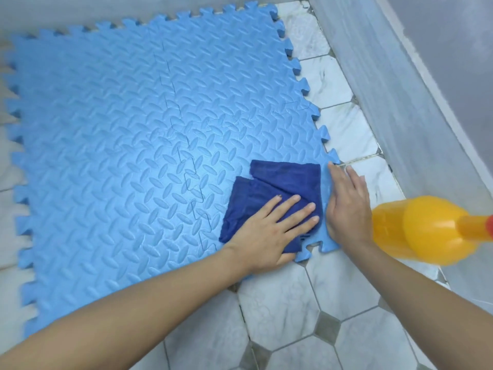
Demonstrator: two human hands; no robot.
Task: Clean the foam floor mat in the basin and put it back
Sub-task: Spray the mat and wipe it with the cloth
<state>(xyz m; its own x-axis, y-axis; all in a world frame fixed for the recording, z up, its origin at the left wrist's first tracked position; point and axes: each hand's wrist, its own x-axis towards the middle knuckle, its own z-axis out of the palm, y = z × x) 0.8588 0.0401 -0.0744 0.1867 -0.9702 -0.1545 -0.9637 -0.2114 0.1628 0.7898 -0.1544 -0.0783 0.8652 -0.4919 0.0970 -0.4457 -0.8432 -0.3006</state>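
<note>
A light blue foam mat (pixel 128 145) made of interlocking tiles with toothed edges lies flat on the tiled floor. A folded dark blue cloth (pixel 277 182) rests on its near right corner. My left hand (pixel 274 228) lies flat on the cloth with straight fingers, pressing it onto the mat. My right hand (pixel 346 204) sits just right of the cloth, fingers straight, resting on the mat's right edge and the floor beside it.
An orange spray bottle (pixel 416 231) stands on the floor right of my right hand. White octagonal floor tiles (pixel 293 311) surround the mat. A grey wall (pixel 400 102) runs along the right, and another wall borders the mat's far edge.
</note>
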